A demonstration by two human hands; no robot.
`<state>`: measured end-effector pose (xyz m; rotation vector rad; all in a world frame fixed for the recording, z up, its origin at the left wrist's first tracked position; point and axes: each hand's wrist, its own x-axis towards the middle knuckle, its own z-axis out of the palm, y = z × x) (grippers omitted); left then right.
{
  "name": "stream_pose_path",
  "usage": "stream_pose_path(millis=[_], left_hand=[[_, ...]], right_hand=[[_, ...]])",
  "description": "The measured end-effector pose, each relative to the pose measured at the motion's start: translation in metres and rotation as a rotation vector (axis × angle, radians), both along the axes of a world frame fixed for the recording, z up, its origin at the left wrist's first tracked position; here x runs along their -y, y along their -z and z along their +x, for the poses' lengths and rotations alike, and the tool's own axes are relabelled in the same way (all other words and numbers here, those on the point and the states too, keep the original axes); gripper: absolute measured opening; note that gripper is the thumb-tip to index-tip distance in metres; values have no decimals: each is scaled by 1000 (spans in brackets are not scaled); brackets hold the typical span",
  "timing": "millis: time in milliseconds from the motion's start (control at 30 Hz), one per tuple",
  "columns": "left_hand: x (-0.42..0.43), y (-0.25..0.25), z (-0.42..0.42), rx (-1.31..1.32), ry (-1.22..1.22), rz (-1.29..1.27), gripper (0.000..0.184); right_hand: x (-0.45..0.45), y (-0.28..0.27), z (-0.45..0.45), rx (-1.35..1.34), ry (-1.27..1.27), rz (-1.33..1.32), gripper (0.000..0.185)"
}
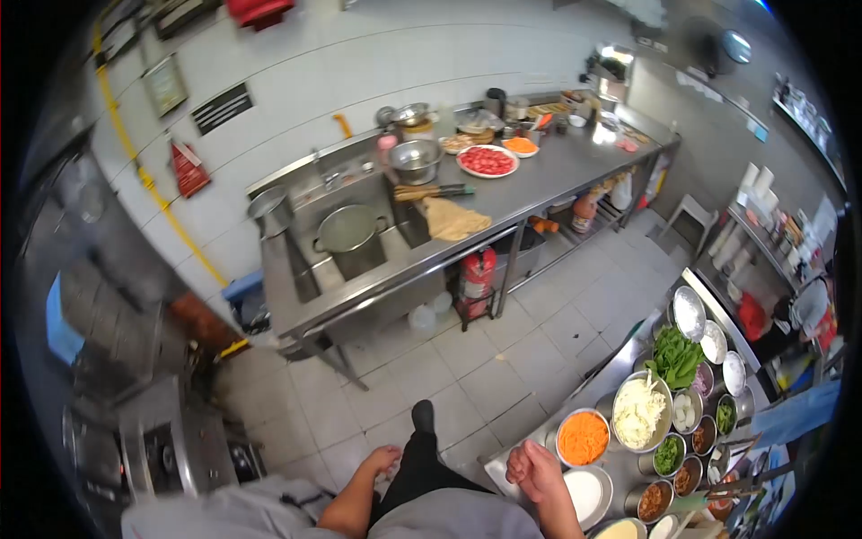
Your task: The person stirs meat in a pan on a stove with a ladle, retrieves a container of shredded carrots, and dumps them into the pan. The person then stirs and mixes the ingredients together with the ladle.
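My left hand (pixel 383 459) hangs beside my thigh with loosely bent fingers, and I see nothing in it. My right hand (pixel 536 469) is curled closed, with no object showing in it, in front of the counter with the food containers. Nearest to it are a bowl of shredded carrot (pixel 584 437) and a container of white contents (pixel 584 495). Beyond them are a large bowl of pale shredded vegetable (pixel 638 410) and some leafy greens (pixel 675 357). Smaller tins of chopped green herbs (pixel 668 455) and brown bits (pixel 655 500) stand alongside.
Ahead, a steel counter (pixel 552 184) has a sink holding a pot (pixel 348 229), a steel bowl (pixel 415 162), a plate of red pieces (pixel 488 161) and a tan cloth (pixel 455 218). A fire extinguisher (pixel 477 280) stands below. Tiled floor (pixel 449 364) lies between the counters. Stove equipment (pixel 175 445) is at left.
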<state>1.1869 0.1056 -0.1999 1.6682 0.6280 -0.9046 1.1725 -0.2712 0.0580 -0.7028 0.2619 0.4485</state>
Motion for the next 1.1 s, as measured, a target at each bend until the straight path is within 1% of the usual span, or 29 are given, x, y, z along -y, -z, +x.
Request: stream_pose_path(millis=[33, 67, 100, 133, 167, 200, 233, 300, 333, 400, 433, 467, 500, 533, 567, 600, 667, 733, 800, 833, 900, 933, 967, 1000, 1100], left_hand=[[-12, 12, 13, -18, 21, 12, 35], [-24, 28, 26, -35, 38, 21, 36], [-34, 42, 38, -81, 58, 32, 37], [-45, 54, 51, -129, 77, 46, 38], [-59, 67, 59, -171, 146, 51, 40], [-67, 75, 75, -210, 210, 56, 42], [-70, 70, 99, -215, 222, 47, 42], [-81, 53, 132, -385, 269, -70, 48], [-86, 46, 153, -398, 275, -68, 48], [-81, 32, 205, -395, 395, -71, 59], [-72, 4, 236, -394, 402, -71, 59], [-61, -33, 265, -352, 479, -105, 62], [-51, -56, 288, -311, 557, -139, 66], [-46, -55, 309, -314, 569, -137, 66], [-41, -52, 328, -254, 600, -164, 67], [-35, -51, 345, -193, 629, -192, 67], [-16, -66, 375, -149, 640, -236, 65], [6, -81, 403, -97, 646, -287, 63], [22, -95, 425, -55, 673, -448, 58], [28, -112, 435, -58, 678, -450, 58], [41, -145, 451, -72, 595, -601, 59], [44, -155, 458, -73, 597, -606, 59], [43, -164, 467, -72, 541, -637, 57], [41, -171, 474, -68, 481, -666, 55], [28, -180, 492, -37, 441, -695, 51]], right_hand=[[-7, 9, 21, 36, 42, 11, 19], [-17, 5, 46, 41, 73, 3, 19], [-30, -4, 74, 14, 26, -39, 16], [-44, -10, 104, -16, -23, -79, 23], [-59, -12, 133, -23, 2, -86, 23], [-73, -12, 166, 7, -19, -115, 29], [-82, -12, 197, 33, -50, -145, 37], [-93, -11, 249, 21, -61, -180, 36], [-98, -8, 270, 22, -76, -205, 36], [-96, 8, 307, -21, -37, -168, 35], [-91, 17, 323, -53, -2, -132, 34], [-86, 27, 335, -53, 8, -133, 34], [-80, 38, 342, -93, 118, -121, 32], [-76, 44, 348, -133, 230, -106, 31], [-70, 48, 352, -168, 297, -121, 31], [-66, 50, 354, -171, 310, -118, 31], [-54, 56, 356, -224, 452, -135, 34], [-36, 68, 363, -231, 479, -108, 37], [-19, 73, 379, -247, 589, -93, 38], [-8, 73, 395, -228, 627, -92, 39], [15, 64, 442, -210, 680, -89, 38], [27, 55, 471, -190, 724, -84, 38], [38, 46, 503, -151, 718, -118, 38], [48, 38, 538, -110, 707, -150, 38], [73, 13, 664, -25, 666, -215, 39]])
